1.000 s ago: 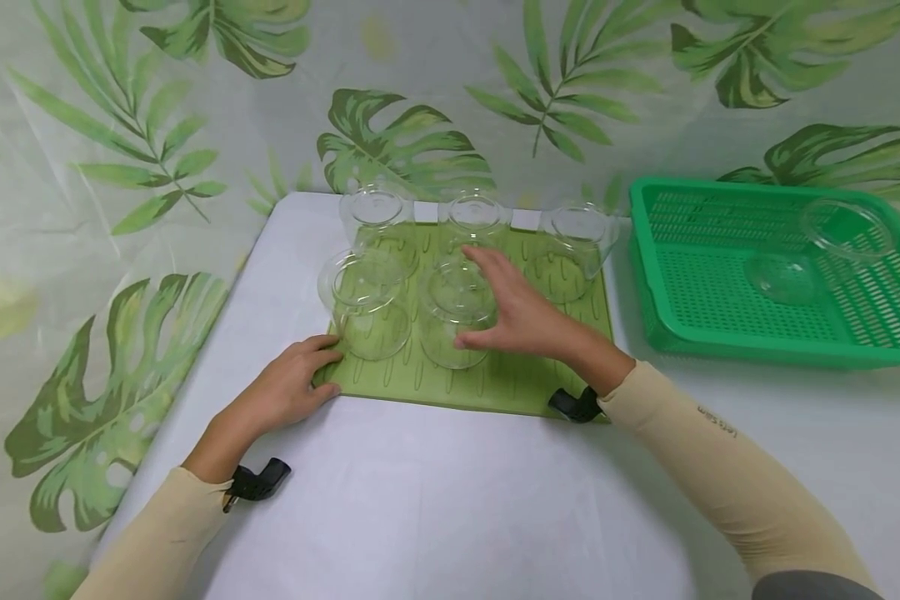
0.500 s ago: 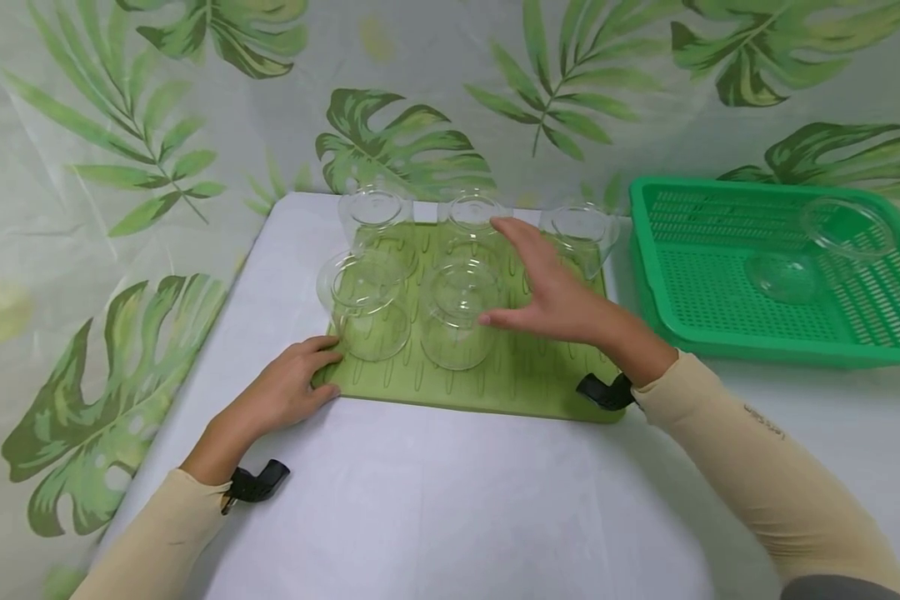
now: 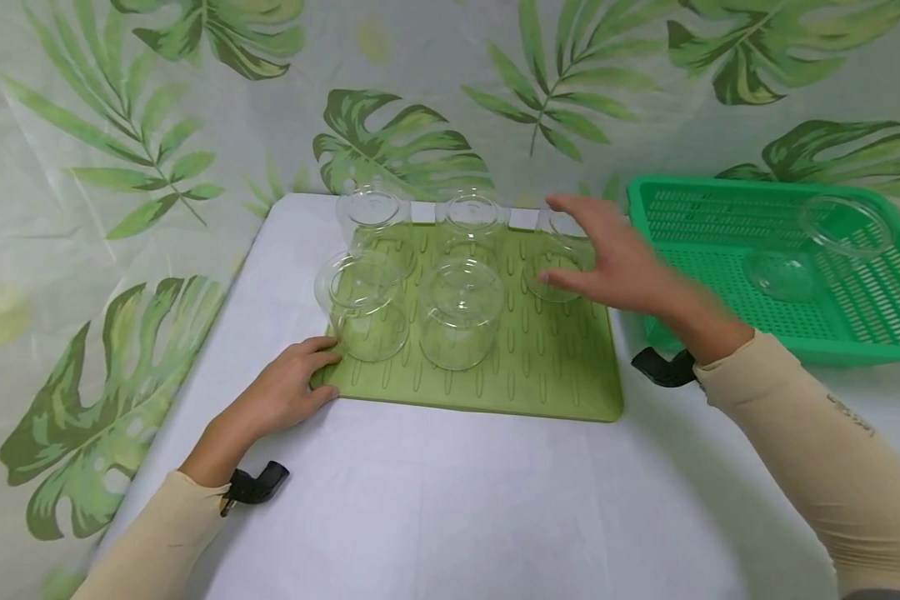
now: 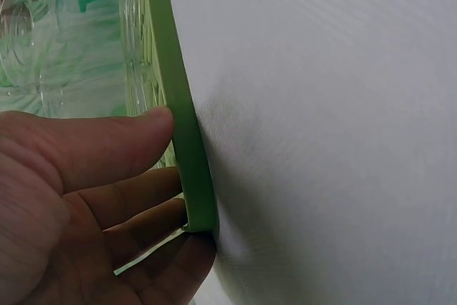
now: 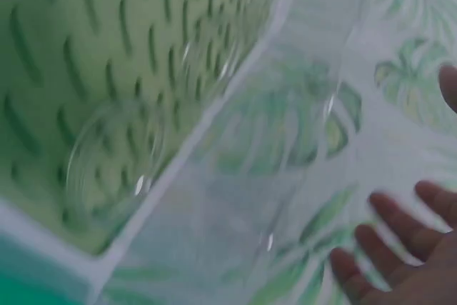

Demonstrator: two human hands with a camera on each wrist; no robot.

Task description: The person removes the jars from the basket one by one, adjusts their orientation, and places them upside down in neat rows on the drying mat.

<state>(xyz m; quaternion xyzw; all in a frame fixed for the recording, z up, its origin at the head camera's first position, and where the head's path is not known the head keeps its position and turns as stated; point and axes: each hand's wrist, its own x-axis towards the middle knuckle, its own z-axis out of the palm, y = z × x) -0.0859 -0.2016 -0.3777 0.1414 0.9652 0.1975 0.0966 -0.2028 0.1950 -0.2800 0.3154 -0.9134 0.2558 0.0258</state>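
Note:
A green ridged mat (image 3: 540, 375) lies on the white table with several clear cups on it in two rows. Two front-row cups, a left one (image 3: 363, 312) and a middle one (image 3: 459, 321), stand toward the front. My left hand (image 3: 292, 382) rests at the mat's front left corner; in the left wrist view its thumb (image 4: 121, 149) and fingertips touch the green edge. With fingers spread and nothing held, my right hand (image 3: 615, 258) hovers by the back right cup (image 3: 555, 271) and partly hides it. The right wrist view shows its fingers (image 5: 400, 248) extended, apart from the cups.
At the right stands a green plastic basket (image 3: 656, 321) with slotted walls and another clear cup (image 3: 843, 225) inside. A back left cup (image 3: 375, 221) and a back middle cup (image 3: 471, 225) stand near the leaf-patterned cloth (image 3: 412, 142) behind the table.
My right hand has left the front middle cup and moved right and back to the back right cup, fingers still spread. The left hand stays at the mat's corner.

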